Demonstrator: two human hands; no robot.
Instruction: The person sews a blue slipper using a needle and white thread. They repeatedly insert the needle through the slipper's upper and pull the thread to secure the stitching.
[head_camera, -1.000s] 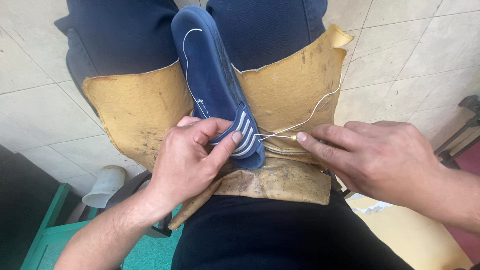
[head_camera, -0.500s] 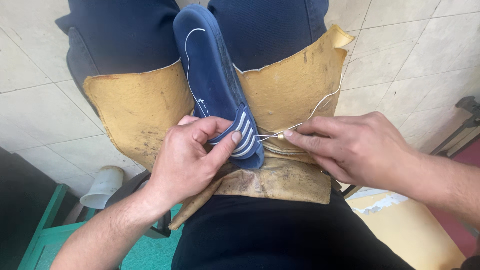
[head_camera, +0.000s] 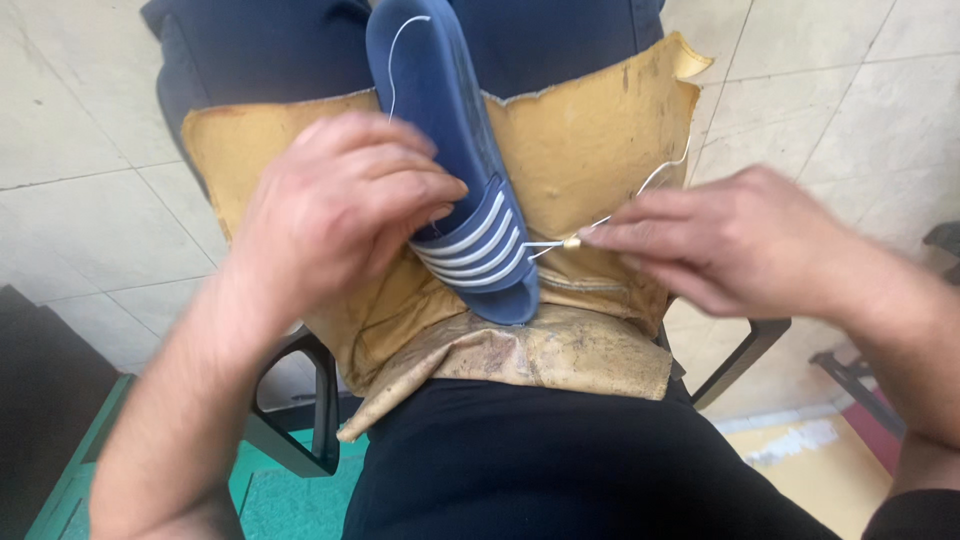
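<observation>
Your left hand (head_camera: 340, 215) clamps down on the blue slide sandal (head_camera: 455, 150), fingers curled shut over its striped strap (head_camera: 478, 245) and inner side, so the sandal stays pinned while it is stitched. The sandal lies lengthwise along your lap, toe end pointing away between your knees, heel end near the lap's near edge. It rests on a worn tan leather apron (head_camera: 590, 130) spread across both thighs, likely there to shield your legs and give a firm pad.

Your right hand (head_camera: 740, 245) sits just right of the strap, fingers pinched shut on a small pale needle tip (head_camera: 572, 242). White thread (head_camera: 655, 180) runs from the strap to that pinch and loops up over the apron's right side; another stretch of it trails along the footbed towards the toe. Thread looks taut near the strap, so the pinch is pulling sideways, away from the sandal.

Tiled floor (head_camera: 80, 120) around, a dark chair frame (head_camera: 320, 400) below you.
</observation>
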